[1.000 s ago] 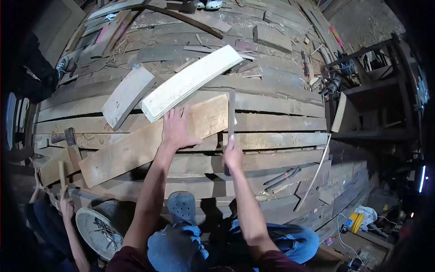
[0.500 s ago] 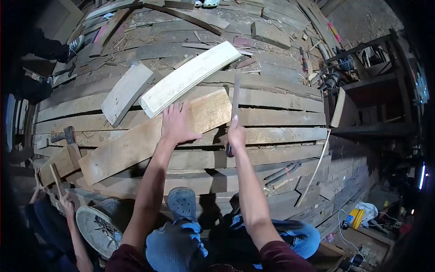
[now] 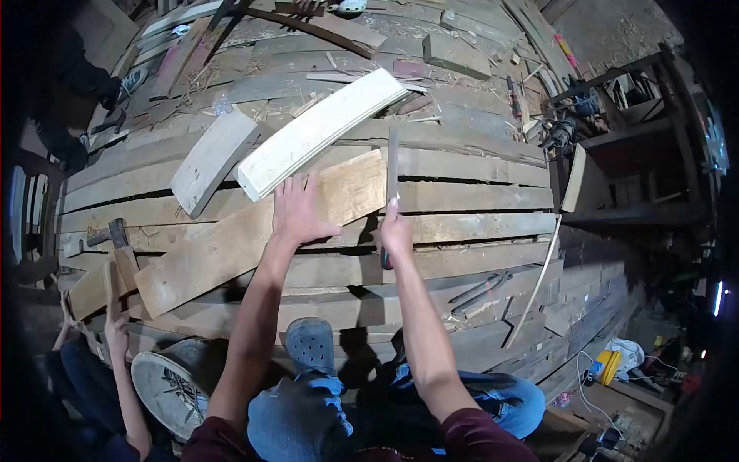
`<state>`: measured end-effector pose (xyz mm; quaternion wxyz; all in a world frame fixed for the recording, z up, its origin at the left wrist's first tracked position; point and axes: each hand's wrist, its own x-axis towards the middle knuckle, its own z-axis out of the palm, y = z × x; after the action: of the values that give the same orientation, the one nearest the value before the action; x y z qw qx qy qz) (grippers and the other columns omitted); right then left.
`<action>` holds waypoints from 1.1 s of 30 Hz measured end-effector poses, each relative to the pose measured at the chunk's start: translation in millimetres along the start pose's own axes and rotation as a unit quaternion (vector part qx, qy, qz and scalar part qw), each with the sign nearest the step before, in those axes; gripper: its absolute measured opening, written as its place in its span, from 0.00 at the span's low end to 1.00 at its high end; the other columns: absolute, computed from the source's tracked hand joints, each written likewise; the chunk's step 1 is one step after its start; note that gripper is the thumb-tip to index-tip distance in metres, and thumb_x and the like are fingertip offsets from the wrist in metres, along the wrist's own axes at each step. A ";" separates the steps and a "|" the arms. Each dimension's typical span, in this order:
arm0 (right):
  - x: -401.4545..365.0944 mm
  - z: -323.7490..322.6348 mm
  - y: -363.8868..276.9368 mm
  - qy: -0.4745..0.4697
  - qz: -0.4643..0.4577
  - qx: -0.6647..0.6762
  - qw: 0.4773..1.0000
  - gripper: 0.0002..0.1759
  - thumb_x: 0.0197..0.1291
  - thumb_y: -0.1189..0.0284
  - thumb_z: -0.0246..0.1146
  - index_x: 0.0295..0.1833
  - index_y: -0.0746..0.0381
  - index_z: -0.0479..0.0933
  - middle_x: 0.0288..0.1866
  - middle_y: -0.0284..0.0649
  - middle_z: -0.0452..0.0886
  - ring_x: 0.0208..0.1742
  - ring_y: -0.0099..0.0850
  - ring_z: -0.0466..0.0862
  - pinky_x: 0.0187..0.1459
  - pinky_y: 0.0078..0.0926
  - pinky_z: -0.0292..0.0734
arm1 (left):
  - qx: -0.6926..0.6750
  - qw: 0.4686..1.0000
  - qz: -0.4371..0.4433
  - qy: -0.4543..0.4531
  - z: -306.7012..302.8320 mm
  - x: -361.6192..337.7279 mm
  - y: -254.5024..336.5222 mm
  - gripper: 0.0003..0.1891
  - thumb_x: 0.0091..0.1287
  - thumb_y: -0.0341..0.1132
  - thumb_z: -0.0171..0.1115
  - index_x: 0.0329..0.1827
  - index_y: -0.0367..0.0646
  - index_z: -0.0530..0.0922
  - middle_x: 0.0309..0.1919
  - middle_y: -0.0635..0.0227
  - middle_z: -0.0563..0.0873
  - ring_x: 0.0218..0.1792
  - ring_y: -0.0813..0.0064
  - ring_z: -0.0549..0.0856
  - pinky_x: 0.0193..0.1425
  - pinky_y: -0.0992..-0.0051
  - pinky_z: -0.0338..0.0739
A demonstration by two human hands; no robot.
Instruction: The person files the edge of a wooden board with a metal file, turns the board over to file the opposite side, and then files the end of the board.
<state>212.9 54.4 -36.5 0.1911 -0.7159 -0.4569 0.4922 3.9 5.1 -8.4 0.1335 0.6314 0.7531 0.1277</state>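
My left hand lies flat with fingers spread on a tan wooden board, which rests at a slant on the slatted wooden floor. My right hand is closed round the dark handle of a long, thin metal tool. Its blade points away from me, beside the board's right end. Whether blade and board touch, I cannot tell. Just beyond my left hand lies a pale, thick plank, and left of that a shorter grey block.
A hammer lies at the left. Near a bucket at lower left, another person's hand holds a wood piece. Pincers lie right of my right arm. Another person's legs show at upper left. A shelf frame stands at right.
My right hand and the tool have shifted slightly left, closer to the board's end. At lower left, the other person's wood piece has moved. A hand now shows at the top edge.
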 end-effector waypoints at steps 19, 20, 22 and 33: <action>9.5 14.8 74.5 0.101 -0.068 -0.114 0.986 0.43 0.79 0.41 0.41 0.27 0.68 0.78 0.15 0.43 0.76 0.18 0.38 0.83 0.24 0.39 0.78 | 0.023 1.000 -0.009 -0.009 2.3 4.9 -0.7 0.66 0.32 0.62 0.84 0.77 0.40 0.64 0.63 0.54 0.77 0.68 0.56 0.72 0.75 0.56 0.60; 12.5 14.9 77.6 0.116 -0.082 -0.137 0.980 0.43 0.79 0.41 0.41 0.27 0.68 0.78 0.15 0.44 0.76 0.18 0.38 0.83 0.24 0.39 0.78 | 0.022 1.000 -0.011 -0.014 3.6 5.4 -0.4 0.66 0.33 0.62 0.84 0.77 0.40 0.64 0.63 0.54 0.76 0.68 0.56 0.72 0.75 0.56 0.60; 6.3 12.8 69.9 0.090 -0.060 -0.087 0.990 0.44 0.79 0.40 0.42 0.25 0.67 0.77 0.14 0.45 0.76 0.18 0.38 0.84 0.22 0.38 0.77 | 0.022 0.999 -0.014 -0.025 0.1 4.5 0.7 0.66 0.33 0.62 0.84 0.77 0.39 0.64 0.63 0.54 0.76 0.68 0.56 0.72 0.75 0.56 0.60; -33.0 -1.5 47.6 -0.010 0.007 -0.018 1.000 0.42 0.80 0.44 0.42 0.28 0.70 0.78 0.15 0.47 0.76 0.17 0.40 0.82 0.22 0.42 0.76 | 0.016 1.000 0.005 0.006 0.0 3.0 -0.3 0.66 0.31 0.62 0.84 0.76 0.41 0.63 0.61 0.54 0.77 0.66 0.55 0.73 0.74 0.56 0.61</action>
<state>233.2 2.7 -52.8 0.1703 -0.7174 -0.4630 0.4919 3.1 8.0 -8.7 0.1181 0.6363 0.7529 0.1197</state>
